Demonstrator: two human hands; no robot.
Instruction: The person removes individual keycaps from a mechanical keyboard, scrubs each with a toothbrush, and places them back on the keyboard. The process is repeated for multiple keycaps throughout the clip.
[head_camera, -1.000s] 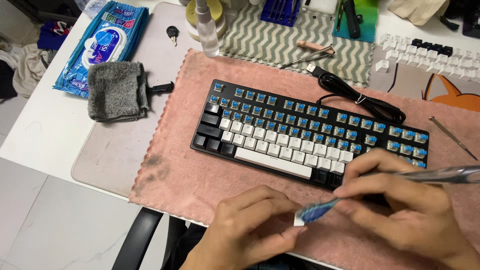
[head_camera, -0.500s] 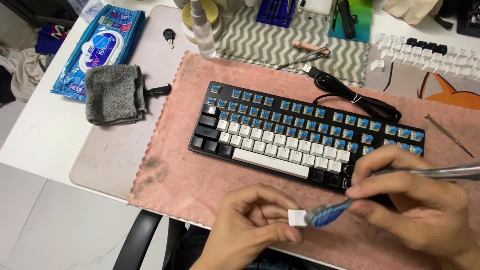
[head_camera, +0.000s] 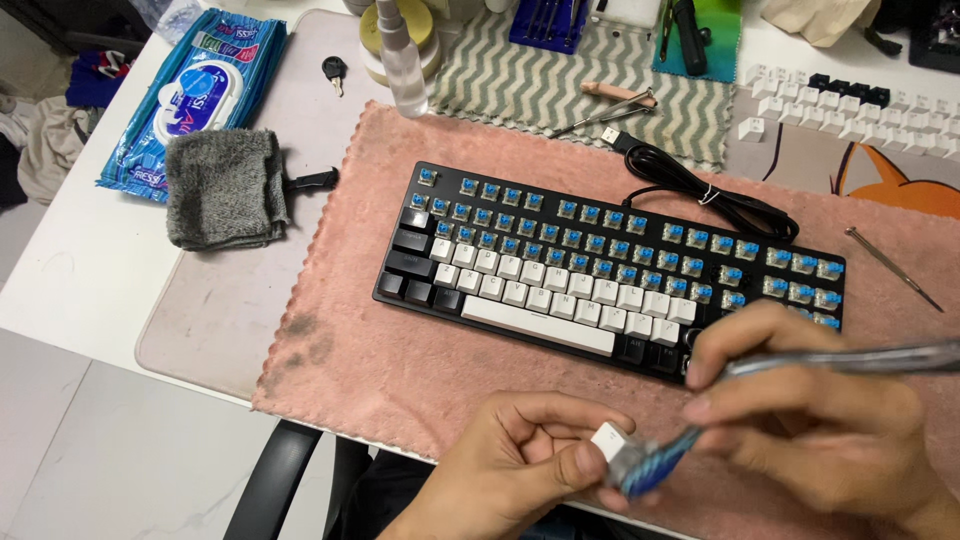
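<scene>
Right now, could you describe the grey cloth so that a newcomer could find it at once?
Start at the black keyboard on the pink mat. Off the mat's upper left edge lies the grey cloth, beside a blue wipes packet: fuzzy, folded, the only grey thing there.

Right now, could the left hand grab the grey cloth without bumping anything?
Probably yes, but the left hand pinches a white keycap, so it isn't free. The grey cloth lies uncovered up to the left, with only pink mat between.

white table (head_camera: 70, 290) | pale tiled floor (head_camera: 90, 450) | black chair arm (head_camera: 270, 490)
</scene>
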